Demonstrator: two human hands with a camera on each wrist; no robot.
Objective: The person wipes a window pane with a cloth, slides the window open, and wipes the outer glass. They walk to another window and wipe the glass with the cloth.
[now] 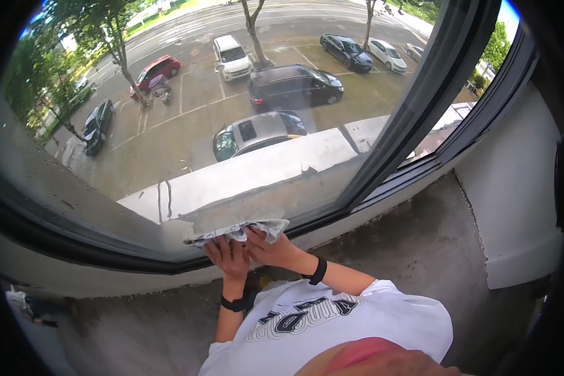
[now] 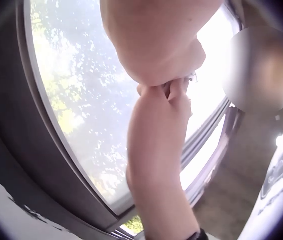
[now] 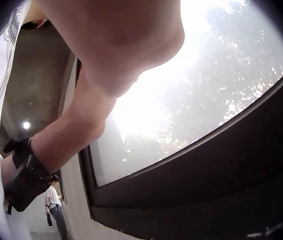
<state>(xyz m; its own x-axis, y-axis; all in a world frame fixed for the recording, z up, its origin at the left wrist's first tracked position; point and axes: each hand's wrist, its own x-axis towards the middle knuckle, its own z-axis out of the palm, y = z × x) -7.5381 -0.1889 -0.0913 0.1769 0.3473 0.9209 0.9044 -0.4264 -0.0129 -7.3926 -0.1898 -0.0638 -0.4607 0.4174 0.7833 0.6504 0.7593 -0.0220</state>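
A crumpled white and grey cloth (image 1: 271, 228) lies against the lower part of the window glass, just above the dark frame. My left hand (image 1: 227, 255) grips its lower edge with bent fingers. Close beside it on the right, my right hand (image 1: 271, 250) holds the same cloth, fingers over its edge. In the left wrist view my left hand (image 2: 156, 40) looms at the top, with my right forearm (image 2: 156, 145) beyond. The right wrist view shows my right hand (image 3: 121, 40) and, behind it, my left forearm (image 3: 74, 132). Both wrist views hide the cloth.
A dark window frame (image 1: 391, 135) slants up on the right, and its lower rail runs under the hands. Outside the glass are a pale ledge (image 1: 263, 172) and parked cars. Another person (image 3: 55, 210) stands in the background. A pale wall (image 1: 514, 188) is at right.
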